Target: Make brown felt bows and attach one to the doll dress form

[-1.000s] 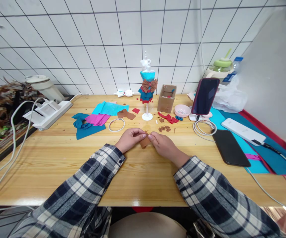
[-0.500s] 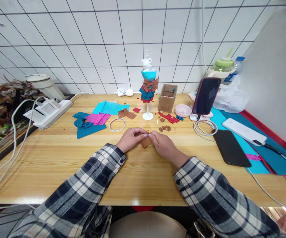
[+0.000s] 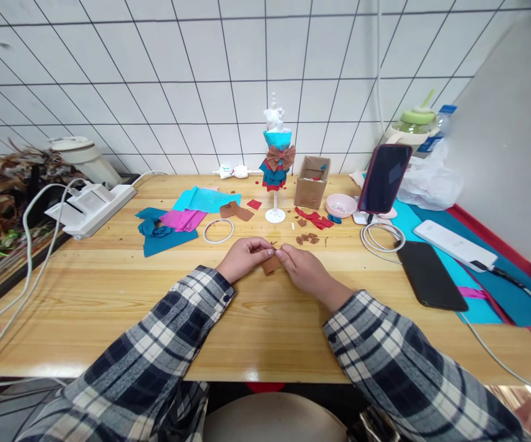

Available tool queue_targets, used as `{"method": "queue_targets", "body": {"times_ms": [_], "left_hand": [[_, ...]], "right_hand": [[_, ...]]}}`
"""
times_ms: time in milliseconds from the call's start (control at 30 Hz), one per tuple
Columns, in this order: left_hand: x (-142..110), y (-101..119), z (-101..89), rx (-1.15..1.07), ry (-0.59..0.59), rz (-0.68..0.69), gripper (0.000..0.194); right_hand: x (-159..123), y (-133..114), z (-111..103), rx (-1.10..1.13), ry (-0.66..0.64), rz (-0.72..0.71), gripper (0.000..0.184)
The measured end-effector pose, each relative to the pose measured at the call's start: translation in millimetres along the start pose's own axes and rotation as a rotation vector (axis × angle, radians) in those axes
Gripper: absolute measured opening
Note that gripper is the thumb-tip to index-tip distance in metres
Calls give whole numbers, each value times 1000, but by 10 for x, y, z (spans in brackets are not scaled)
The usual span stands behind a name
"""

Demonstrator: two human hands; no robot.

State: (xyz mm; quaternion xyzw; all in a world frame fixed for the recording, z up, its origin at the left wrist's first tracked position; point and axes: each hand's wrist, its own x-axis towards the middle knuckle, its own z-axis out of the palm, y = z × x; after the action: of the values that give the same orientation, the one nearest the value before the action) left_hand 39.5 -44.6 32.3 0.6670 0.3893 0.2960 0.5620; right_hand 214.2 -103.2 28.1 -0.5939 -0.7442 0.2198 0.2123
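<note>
Between my fingertips, low over the wooden table point(image 3: 265, 344), is a piece of brown crepe paper point(image 3: 272, 265). My left hand point(image 3: 247, 258) pinches its upper left edge, and my right hand point(image 3: 302, 265) pinches it from the right. The fingers partly cover the paper's top. Beyond my hands stands a small white dress form point(image 3: 274, 118) in a turquoise and red-trimmed dress, with a brown bow point(image 3: 280, 158) at its waist. Several small brown paper pieces point(image 3: 309, 238) lie just past my right hand. A roll of tape point(image 3: 218, 231) lies flat beyond my left hand.
Turquoise paper point(image 3: 206, 199), magenta paper point(image 3: 182, 220) and dark teal paper point(image 3: 168, 242) lie at left. A cardboard box point(image 3: 311, 190), pink bowl point(image 3: 341, 205) and propped phone point(image 3: 383, 179) stand behind at right. A black phone point(image 3: 431, 276) lies far right; a power strip point(image 3: 93, 209) is far left.
Both hands stay almost in the same place, still pinching the brown paper. The camera view has shifted very slightly; nothing else visibly differs.
</note>
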Motion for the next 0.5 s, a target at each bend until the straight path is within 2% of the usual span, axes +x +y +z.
{"method": "queue_targets", "body": {"times_ms": [500], "left_hand": [[17,-48,-11,34,-7,19,32]], "right_hand": [[20,0,5,-1,-3,21,33]]}}
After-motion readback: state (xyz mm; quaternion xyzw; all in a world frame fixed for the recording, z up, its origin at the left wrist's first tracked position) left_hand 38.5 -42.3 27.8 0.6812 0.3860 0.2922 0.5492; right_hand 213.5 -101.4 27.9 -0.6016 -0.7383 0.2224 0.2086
